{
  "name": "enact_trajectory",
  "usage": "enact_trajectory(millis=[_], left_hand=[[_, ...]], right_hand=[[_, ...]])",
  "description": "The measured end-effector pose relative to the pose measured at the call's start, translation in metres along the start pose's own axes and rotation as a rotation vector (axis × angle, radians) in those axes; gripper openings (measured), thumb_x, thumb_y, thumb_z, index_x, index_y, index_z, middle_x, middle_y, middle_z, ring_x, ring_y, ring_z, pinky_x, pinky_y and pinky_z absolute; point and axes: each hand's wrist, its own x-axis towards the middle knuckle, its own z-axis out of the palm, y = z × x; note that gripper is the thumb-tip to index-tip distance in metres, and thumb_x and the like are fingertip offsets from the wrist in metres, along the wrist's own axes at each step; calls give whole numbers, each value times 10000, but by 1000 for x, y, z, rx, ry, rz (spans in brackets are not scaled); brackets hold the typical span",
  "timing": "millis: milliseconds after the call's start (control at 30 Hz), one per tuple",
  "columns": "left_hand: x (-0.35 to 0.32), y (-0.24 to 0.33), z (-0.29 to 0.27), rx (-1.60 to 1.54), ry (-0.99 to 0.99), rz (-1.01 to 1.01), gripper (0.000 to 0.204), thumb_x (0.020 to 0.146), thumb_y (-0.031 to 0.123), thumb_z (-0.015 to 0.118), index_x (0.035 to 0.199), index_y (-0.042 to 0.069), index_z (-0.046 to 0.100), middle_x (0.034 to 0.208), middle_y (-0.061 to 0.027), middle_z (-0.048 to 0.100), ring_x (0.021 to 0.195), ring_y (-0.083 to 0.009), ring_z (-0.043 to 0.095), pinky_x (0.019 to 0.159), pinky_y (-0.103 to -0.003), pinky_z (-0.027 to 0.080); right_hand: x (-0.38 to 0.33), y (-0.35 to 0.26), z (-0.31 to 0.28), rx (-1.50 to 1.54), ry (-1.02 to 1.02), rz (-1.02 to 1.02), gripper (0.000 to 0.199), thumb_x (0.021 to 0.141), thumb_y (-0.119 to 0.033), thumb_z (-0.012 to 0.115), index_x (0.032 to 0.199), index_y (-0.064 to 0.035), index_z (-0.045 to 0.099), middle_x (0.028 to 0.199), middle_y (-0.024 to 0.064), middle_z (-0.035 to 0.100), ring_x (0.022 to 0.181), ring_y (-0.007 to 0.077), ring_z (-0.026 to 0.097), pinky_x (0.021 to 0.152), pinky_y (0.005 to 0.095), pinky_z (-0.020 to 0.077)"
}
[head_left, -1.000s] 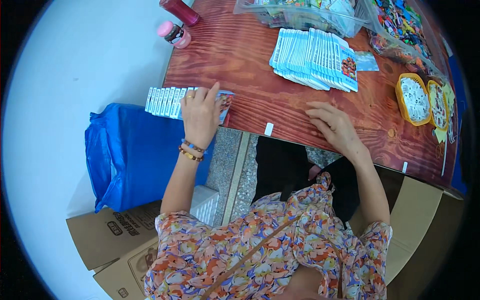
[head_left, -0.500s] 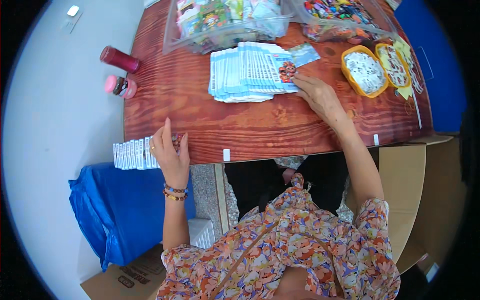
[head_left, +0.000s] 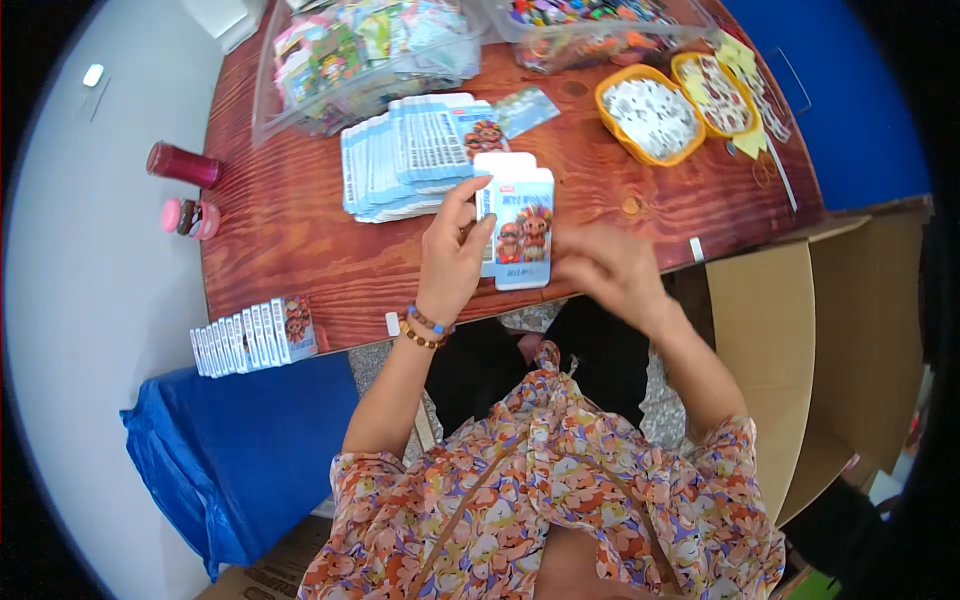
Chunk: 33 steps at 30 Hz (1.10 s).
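Note:
A flattened light-blue and white small carton (head_left: 524, 240) with cartoon figures on its front is held up over the table's near edge. My left hand (head_left: 456, 252) grips its left side, thumb on the front and fingers behind. Beside its right edge is my right hand (head_left: 618, 275), smeared by motion; whether it touches the carton I cannot tell. Behind them lies a fanned pile of flat cartons (head_left: 375, 170) of the same kind. At the table's near left corner stands a row of folded small boxes (head_left: 245, 338), packed side by side.
Clear bins of colourful packets (head_left: 385, 65) and small coloured pieces (head_left: 600, 45) stand at the back. Two yellow bowls (head_left: 655, 155) hold white bits and strings. A dark red cup (head_left: 183, 165) and pink jar (head_left: 190, 218) stand left. An open cardboard box (head_left: 755, 370) is right, a blue bag (head_left: 230, 450) lower left.
My left hand has left the row of boxes and now grips a flat carton. My right hand has come from the pile toward me. The view has shifted, so the table appears further left.

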Motion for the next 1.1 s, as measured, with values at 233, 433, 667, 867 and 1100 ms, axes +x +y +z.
enact_trajectory(millis=[233,433,667,867,1100], left_hand=[[-9,10,28,438,-168,269,736,866,148,732,1491,-2,374,971,-138,561,886,-242,554,812,-368,460],[-21,8,51,964,11,412,993,682,311,877,1462,-51,381,1323,-189,486,1163,-372,502,945,-456,424],[-16,-1,51,713,67,381,898,699,188,860,1437,-54,410,1181,-202,553,1045,-366,568,870,-450,483],[-13,1,54,573,202,329,852,721,146,851,1445,2,425,1112,-198,576,989,-383,602,840,-441,507],[-19,9,49,165,-26,92,782,813,61,788,1482,31,384,1233,-192,618,1099,-291,655,885,-382,548]], right_hand=[[38,34,-26,493,-106,436,159,932,-154,692,965,-6,739,850,5,711,774,52,630,662,222,496],[34,20,-19,527,68,515,161,949,-169,681,951,-25,755,737,-45,679,637,1,580,529,184,442],[34,29,-15,575,111,556,215,971,-181,656,1067,4,709,880,11,702,794,42,633,680,218,517],[8,5,16,445,346,420,359,954,-66,663,1288,5,554,1076,87,690,952,129,678,861,294,560],[-2,25,13,569,269,343,341,945,-2,653,1280,13,595,1103,77,682,980,117,659,855,265,547]])
